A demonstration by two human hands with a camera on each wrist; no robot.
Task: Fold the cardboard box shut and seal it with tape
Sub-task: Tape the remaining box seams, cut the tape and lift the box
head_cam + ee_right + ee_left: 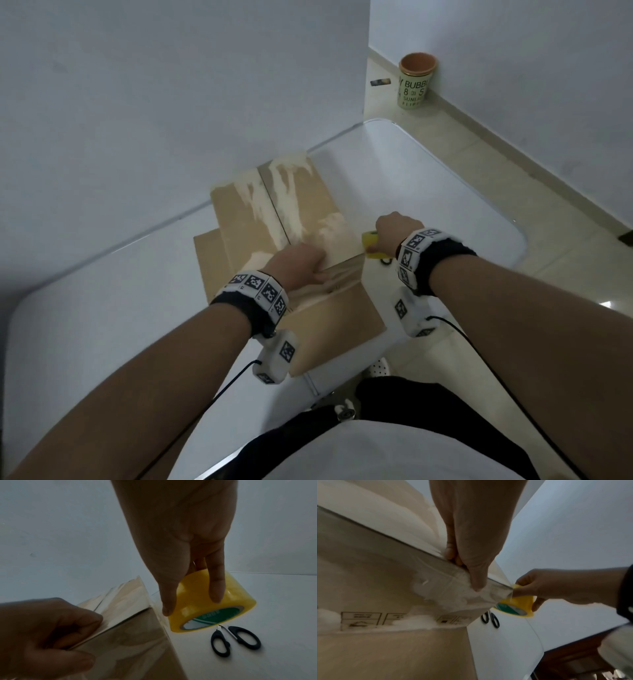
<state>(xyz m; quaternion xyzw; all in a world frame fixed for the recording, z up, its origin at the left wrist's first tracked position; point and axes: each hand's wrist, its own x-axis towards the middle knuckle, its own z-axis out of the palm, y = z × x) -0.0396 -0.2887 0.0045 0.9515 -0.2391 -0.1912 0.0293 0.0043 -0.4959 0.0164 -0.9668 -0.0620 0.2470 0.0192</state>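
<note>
The cardboard box (294,205) lies on the white table (411,188) with its top flaps folded down, its surface torn in pale patches. My left hand (301,263) pinches the box's near top edge (436,559), thumb on the side and fingers curled on top, over a strip of clear tape (498,593). That strip runs right to a yellow tape roll (369,241), which my right hand (394,233) grips just off the box's right corner. In the right wrist view the thumb and a finger clamp the roll (193,599).
Black-handled scissors (243,630) lie on the table just right of the box, under the roll. A white wall stands close behind the box. A green and orange cup (416,82) sits on the floor beyond the table's far right corner.
</note>
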